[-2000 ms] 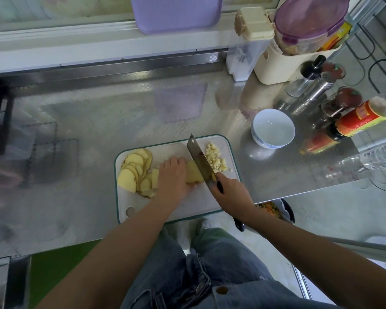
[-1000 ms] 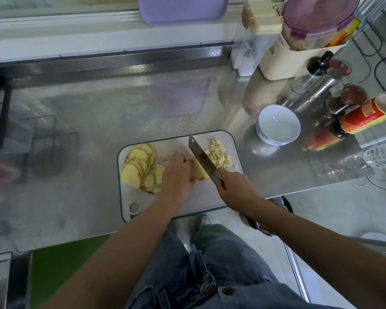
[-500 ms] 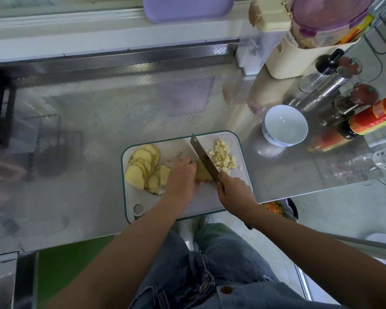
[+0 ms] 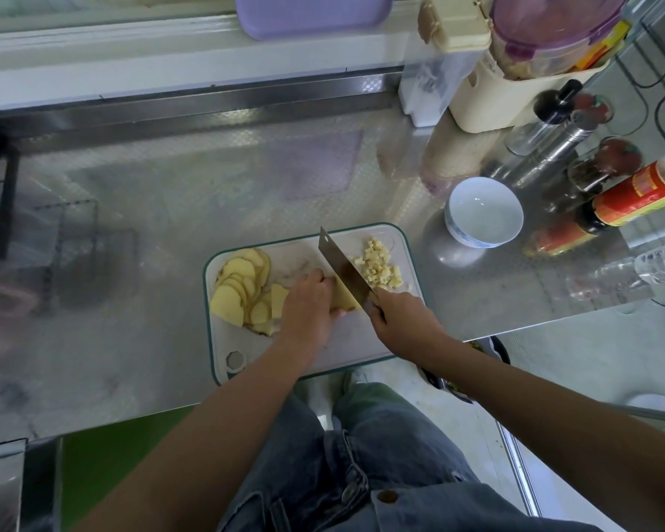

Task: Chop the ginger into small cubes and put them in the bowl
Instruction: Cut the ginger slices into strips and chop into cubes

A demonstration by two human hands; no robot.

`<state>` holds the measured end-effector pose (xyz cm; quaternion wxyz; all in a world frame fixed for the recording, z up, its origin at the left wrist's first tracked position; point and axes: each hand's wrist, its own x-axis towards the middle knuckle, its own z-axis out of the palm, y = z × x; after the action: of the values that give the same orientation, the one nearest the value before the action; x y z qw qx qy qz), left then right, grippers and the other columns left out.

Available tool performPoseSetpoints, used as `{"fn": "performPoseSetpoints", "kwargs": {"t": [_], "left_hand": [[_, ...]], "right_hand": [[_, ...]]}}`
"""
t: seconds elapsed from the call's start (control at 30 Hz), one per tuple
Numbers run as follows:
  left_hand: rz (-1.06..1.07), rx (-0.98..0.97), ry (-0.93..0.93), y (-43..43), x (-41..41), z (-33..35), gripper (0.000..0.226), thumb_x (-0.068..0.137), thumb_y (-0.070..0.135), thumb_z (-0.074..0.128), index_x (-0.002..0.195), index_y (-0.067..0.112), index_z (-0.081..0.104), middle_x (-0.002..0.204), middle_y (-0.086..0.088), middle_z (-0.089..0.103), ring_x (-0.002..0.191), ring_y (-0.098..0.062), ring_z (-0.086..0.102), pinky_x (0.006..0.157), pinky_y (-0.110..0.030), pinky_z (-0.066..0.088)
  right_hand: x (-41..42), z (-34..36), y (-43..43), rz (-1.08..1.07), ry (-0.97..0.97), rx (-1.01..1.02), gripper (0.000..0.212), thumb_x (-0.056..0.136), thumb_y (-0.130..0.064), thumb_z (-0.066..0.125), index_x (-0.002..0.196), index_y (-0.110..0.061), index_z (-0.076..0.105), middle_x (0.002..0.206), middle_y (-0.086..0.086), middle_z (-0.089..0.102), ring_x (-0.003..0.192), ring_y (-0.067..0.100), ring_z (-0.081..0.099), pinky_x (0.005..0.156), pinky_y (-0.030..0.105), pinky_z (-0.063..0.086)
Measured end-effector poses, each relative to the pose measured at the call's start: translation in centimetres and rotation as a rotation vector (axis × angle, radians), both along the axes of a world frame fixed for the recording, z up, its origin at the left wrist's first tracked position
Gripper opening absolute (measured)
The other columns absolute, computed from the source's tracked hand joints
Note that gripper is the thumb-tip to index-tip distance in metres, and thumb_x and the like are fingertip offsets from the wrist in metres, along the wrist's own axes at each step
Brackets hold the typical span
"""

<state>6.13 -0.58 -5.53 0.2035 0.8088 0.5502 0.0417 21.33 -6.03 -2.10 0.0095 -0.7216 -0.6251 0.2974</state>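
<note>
— What lies under the fingers of our left hand (image 4: 308, 309)?
— A ginger piece (image 4: 344, 301) with a matt cut face. The board (image 4: 342, 339) beneath it is smooth, matt plastic.
— And just beside those fingers?
— The knife (image 4: 342, 270) that our right hand (image 4: 398, 320) grips, a bare metal blade with a dull sheen.
— Beyond the fingers?
— We see the ginger cubes (image 4: 379, 268) past the blade, matt as well. The counter (image 4: 150, 243) is embossed sheet metal, shiny enough to mirror things. Well to the right of our right fingers, the bowl (image 4: 483, 213) looks glazed, smooth and glossy.
— Nearer to us than the fingers?
— Our trousers (image 4: 361, 474) are denim cloth, matt, with metal buttons.
</note>
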Motion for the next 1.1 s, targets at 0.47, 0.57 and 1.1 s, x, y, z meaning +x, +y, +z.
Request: {"fn": "performPoseSetpoints", "kwargs": {"t": [0.47, 0.57, 1.1], "left_hand": [[-0.022, -0.061, -0.023, 0.2, -0.3, 0.4, 0.046, 0.08, 0.029, 0.073, 0.121, 0.015, 0.059, 0.115, -0.004, 0.053, 0.109, -0.021, 0.049, 0.092, -0.031, 0.044], [0.081, -0.094, -0.18, 0.1, -0.8, 0.4, 0.045, 0.082, 0.025, 0.072, 0.122, 0.012, 0.059, 0.119, -0.007, 0.053, 0.108, -0.023, 0.052, 0.093, -0.033, 0.044], [0.501, -0.205, -0.289, 0.6, 0.1, -0.2, 0.013, 0.086, 0.018, 0.068, 0.094, 0.008, 0.067, 0.094, -0.007, 0.07, 0.088, -0.023, 0.063, 0.076, -0.033, 0.048]], "right_hand": [[-1.2, -2.1, -0.2, -0.056, -0.046, 0.057, 0.017, 0.1, -0.026, 0.04, 0.099, -0.014, 0.05, 0.067, 0.0, 0.048, 0.059, 0.021, 0.051, 0.055, 0.029, 0.04], [-0.6, -1.5, 0.0, -0.06, -0.009, 0.049, 0.02, 0.1, -0.028, 0.04, 0.098, -0.011, 0.052, 0.077, 0.01, 0.06, 0.067, 0.027, 0.058, 0.065, 0.038, 0.053], [-0.8, -0.5, 0.0, 0.024, -0.047, 0.003, 0.017, 0.1, -0.024, 0.039, 0.096, -0.013, 0.052, 0.069, 0.001, 0.049, 0.059, 0.016, 0.05, 0.053, 0.023, 0.035]]}}
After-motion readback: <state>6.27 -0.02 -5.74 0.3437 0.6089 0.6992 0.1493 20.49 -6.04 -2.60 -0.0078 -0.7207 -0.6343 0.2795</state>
